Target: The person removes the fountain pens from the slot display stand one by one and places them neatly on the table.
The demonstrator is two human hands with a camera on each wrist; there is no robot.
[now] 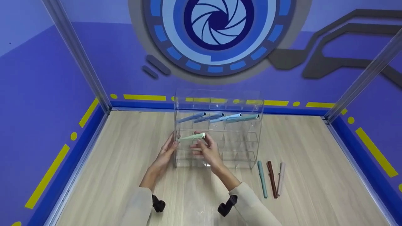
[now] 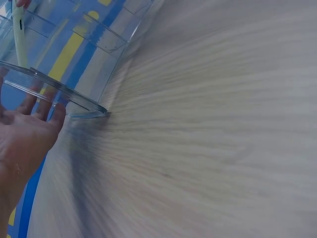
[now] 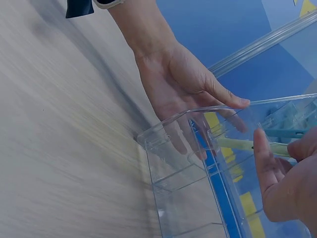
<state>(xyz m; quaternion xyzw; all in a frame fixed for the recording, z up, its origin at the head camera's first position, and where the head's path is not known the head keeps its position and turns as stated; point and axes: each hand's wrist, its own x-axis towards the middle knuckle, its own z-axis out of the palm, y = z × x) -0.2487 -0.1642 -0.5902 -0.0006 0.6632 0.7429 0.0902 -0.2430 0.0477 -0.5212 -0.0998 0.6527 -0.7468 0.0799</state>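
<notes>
A clear acrylic pen rack (image 1: 216,127) with several tiers of compartments stands upright on the table. My left hand (image 1: 163,153) rests at its left side, thumb by the front edge and fingers extended along the side panel. In the left wrist view those fingers show behind the clear panel edge. My right hand (image 1: 212,153) is in front of the middle tier and pinches the capped end of a pale green pen (image 1: 192,137), which lies slanted across the left compartments. On the tier above, several blue and teal pens (image 1: 226,118) lie slanted the same way.
Three pens lie side by side right of the rack: a teal pen (image 1: 262,179), a brown pen (image 1: 272,179) and a pale pinkish pen (image 1: 281,179). Behind the rack rises a blue printed wall (image 1: 119,62), with side panels framed by metal posts (image 1: 78,53).
</notes>
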